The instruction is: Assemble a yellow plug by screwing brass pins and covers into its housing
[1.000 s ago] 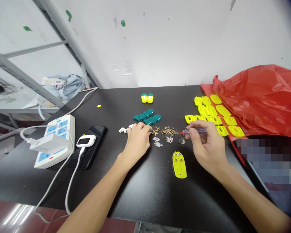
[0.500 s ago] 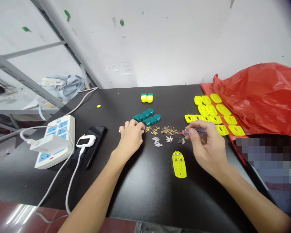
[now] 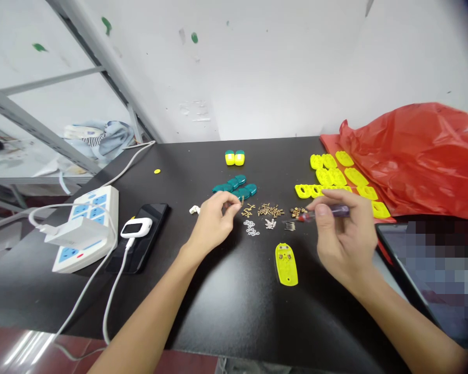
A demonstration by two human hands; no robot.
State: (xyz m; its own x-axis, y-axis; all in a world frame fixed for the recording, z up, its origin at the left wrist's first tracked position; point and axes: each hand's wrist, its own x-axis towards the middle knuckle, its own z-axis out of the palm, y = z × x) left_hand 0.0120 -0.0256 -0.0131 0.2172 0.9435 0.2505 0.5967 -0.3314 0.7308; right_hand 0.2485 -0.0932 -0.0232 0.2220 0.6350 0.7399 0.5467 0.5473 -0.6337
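Note:
My left hand (image 3: 217, 215) pinches a small brass piece (image 3: 242, 200) between thumb and forefinger, just in front of the teal plastic shells (image 3: 234, 184). A screwdriver (image 3: 337, 211) with a clear purplish handle and red collar is in my right hand (image 3: 345, 236), its tip pointing left over small parts. Between the hands lie brass Y-shaped pieces (image 3: 248, 210), a heap of brass screws (image 3: 270, 210), brass nut-like parts (image 3: 297, 212), whitish flat links (image 3: 251, 227), silvery pieces (image 3: 270, 224) and thin pins (image 3: 289, 226). Closer to me rests a yellow shell (image 3: 286, 265) with metal parts in its upper end.
Yellow shells (image 3: 329, 176) lie in rows at the right beside a red plastic bag (image 3: 417, 156). Two yellow-and-teal pieces (image 3: 234, 158) stand at the back. To the left are a black phone (image 3: 156, 228), a white device (image 3: 136, 227), a power strip (image 3: 89, 228) and cables.
My left hand has risen from the table and turned, now pinching a brass piece. My right hand has shifted slightly right with the screwdriver, uncovering the nut-like parts.

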